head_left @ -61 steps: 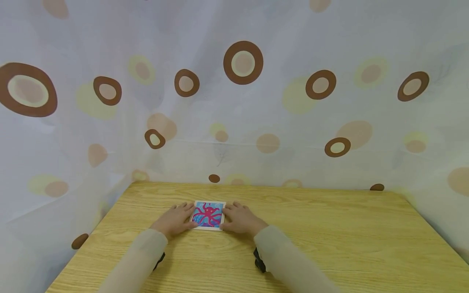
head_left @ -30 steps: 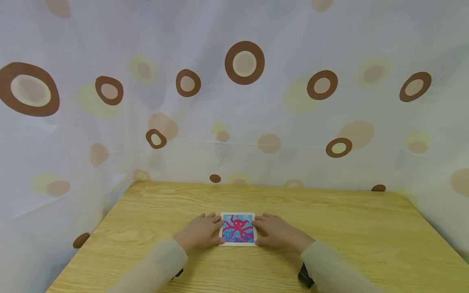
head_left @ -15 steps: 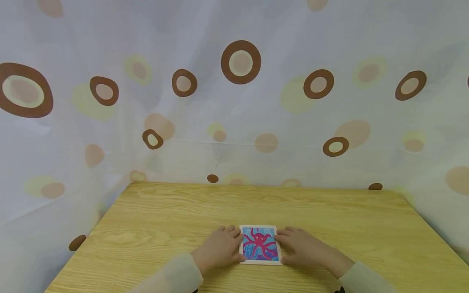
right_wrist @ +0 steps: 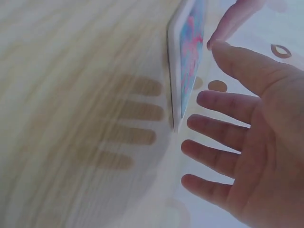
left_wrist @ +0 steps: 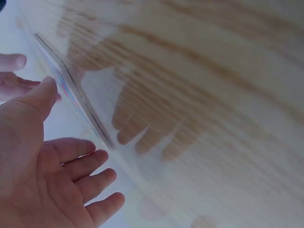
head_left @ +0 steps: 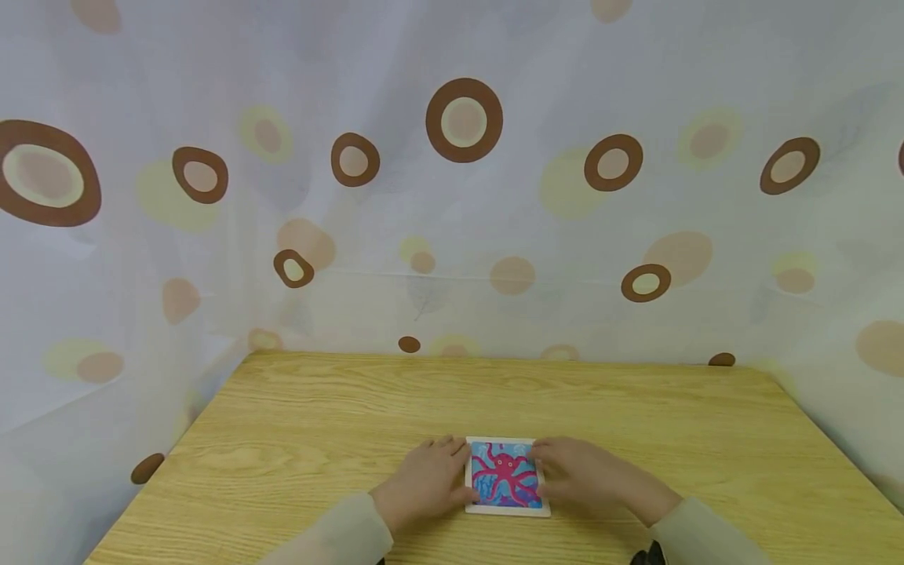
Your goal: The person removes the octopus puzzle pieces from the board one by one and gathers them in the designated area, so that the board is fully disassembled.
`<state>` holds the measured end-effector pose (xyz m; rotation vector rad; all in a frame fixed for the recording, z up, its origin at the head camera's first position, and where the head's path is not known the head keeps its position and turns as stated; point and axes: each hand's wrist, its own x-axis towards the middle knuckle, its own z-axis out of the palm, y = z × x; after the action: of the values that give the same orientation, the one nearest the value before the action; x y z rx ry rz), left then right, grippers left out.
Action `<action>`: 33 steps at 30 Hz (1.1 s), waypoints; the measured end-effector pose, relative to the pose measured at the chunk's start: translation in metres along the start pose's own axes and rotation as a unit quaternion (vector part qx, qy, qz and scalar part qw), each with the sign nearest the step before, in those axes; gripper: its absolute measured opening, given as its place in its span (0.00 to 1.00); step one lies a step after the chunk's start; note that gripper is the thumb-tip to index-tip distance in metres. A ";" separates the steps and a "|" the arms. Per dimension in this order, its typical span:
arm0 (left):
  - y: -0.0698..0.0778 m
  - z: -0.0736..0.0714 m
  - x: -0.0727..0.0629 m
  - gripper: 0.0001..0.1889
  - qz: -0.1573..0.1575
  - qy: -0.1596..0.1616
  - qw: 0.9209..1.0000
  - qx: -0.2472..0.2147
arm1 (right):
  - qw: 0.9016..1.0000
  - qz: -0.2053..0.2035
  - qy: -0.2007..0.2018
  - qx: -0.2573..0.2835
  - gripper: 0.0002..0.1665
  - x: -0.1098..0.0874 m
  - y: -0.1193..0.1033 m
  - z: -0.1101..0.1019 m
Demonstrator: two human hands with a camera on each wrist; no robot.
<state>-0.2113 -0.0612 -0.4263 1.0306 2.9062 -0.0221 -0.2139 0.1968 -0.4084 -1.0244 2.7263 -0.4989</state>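
Although my three feeds all reach the picture tile (head_left: 504, 476), parts of it escape me: the right hand (head_left: 577, 474) covers some of its right border, and the left wrist camera catches it nearly edge-on, leaving its pink octopus a thin smear of colour. It lies face up on the wooden table (head_left: 318, 439), between the two hands. Nearer me than the tile, both pale sleeves (head_left: 342, 530) run off the lower edge of the head view, as does a black wrist device (head_left: 648, 554) to its right; the left hand's lower fingers are hard to separate there.

The left hand (head_left: 426, 482) sits just left of the tile, thumb (left_wrist: 40, 99) stretched toward it, fingers loosely extended. Just right of the tile, the right hand mirrors that, its fingers (right_wrist: 221, 132) nearly straight and slightly spread. I read both grips as well open, neither curled round anything; whether a fingertip touches the tile's edges, I cannot tell.
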 end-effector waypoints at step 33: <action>0.002 -0.002 0.015 0.34 -0.054 -0.033 0.997 0.049 | 0.998 -0.003 0.059 -0.013 0.12 0.074 -0.018 0.023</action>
<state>-0.2216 -0.0497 -0.4252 0.8658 2.9237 -0.2016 -0.2521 0.1292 -0.4271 -1.0400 2.8405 -0.5435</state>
